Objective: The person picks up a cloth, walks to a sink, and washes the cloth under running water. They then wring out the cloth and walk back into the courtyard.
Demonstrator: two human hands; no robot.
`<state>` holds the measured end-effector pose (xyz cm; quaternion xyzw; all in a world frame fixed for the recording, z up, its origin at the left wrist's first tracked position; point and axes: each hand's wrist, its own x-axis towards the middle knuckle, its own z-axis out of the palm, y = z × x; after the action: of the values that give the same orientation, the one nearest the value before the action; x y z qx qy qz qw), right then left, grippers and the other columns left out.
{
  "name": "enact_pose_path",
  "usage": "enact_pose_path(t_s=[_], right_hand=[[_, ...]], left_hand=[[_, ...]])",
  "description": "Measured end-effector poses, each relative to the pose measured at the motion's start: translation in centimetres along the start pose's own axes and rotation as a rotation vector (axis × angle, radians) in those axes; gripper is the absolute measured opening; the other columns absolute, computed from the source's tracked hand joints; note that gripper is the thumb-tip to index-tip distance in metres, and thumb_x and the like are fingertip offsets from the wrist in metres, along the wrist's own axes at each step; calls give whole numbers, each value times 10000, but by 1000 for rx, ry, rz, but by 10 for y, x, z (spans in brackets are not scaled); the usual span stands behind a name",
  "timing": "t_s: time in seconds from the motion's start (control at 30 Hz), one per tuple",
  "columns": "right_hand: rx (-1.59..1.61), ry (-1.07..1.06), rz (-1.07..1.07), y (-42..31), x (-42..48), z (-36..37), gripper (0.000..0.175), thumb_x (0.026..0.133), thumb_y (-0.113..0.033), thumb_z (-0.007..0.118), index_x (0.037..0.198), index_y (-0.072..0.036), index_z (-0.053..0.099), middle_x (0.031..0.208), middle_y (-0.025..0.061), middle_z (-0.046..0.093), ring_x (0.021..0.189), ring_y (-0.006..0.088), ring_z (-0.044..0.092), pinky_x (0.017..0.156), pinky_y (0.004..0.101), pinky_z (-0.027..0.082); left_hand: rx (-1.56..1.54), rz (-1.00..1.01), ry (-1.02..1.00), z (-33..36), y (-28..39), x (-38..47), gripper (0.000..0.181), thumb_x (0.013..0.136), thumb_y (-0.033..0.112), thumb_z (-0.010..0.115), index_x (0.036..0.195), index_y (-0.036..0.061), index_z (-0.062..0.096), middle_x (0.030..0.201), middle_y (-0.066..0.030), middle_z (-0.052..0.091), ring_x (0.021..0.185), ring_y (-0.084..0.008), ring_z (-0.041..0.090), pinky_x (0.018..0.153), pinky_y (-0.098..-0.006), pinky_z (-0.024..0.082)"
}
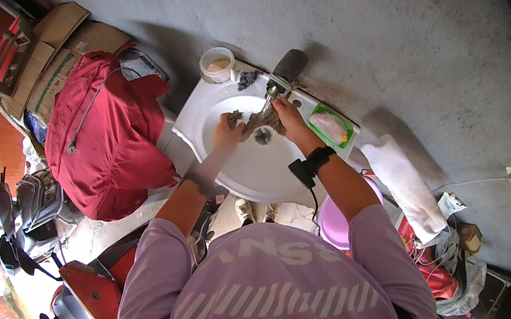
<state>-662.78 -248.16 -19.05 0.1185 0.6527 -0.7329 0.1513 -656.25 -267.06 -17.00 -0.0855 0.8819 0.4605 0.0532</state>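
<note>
A wet brownish-grey cloth (pixel 258 124) is stretched between my two hands over a white ceramic washbasin (pixel 262 173). My left hand (pixel 227 135) grips its left end, where part of the cloth bunches up by the fingers. At the other end, my right hand (pixel 290 118) holds the cloth just below the metal tap (pixel 272 92). Water runs from the tap onto the cloth. Beneath it, the dark drain (pixel 263 135) shows at the basin's bottom. A black band with a small box (pixel 312 166) is strapped around my right wrist.
On the basin's rim stand a clear plastic cup (pixel 217 65), a dark scouring pad (pixel 247 80) and a green soap dish (pixel 347 140) with a pinkish item. A white towel (pixel 404 188) hangs at right above a purple tub (pixel 334 221). Red fabric (pixel 108 145) covers something at left.
</note>
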Motion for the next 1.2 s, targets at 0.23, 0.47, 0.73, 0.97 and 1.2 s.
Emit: enact_pose_path(t_s=[0.23,0.47,0.73,0.97,1.2], right_hand=[[442,-84,192,3,-43,32,315,932,-364,491,899,-63,578,816,38,597,706,140,556,622,305,460],[-259,248,-112,46,-45,13,332,901,-371,570,1007,-59,524,876,43,556,730,150,528,654,319,454],[806,-137,421,54,-24,4,253,908,-302,561,1011,-71,555,942,91,606,844,219,612,743,345,524],[-158,233,-245,27,-53,76,305,872,-228,612,1085,-35,510,979,73,568,915,196,552,802,337,451],[-95,250,-38,21,-42,57,397,911,-284,490,1199,-10,482,1214,247,485,1071,391,511,863,447,432]], left_hand=[[-1096,-676,-447,46,-60,21,620,857,361,623,1304,37,342,1227,-148,509,1041,-297,552,844,-459,509],[-617,-219,-362,88,-55,18,225,842,152,553,1033,45,602,939,-110,625,825,-224,619,719,-358,501],[-1279,-609,-338,44,19,-4,214,880,232,528,1019,77,575,999,-68,591,883,-202,581,844,-412,469],[-1216,-340,-362,57,0,8,354,898,388,547,1113,108,558,1021,-57,609,916,-215,580,847,-360,464],[-1437,-550,-297,78,-28,35,384,939,426,451,1047,73,556,903,-96,614,871,-241,598,803,-379,473]])
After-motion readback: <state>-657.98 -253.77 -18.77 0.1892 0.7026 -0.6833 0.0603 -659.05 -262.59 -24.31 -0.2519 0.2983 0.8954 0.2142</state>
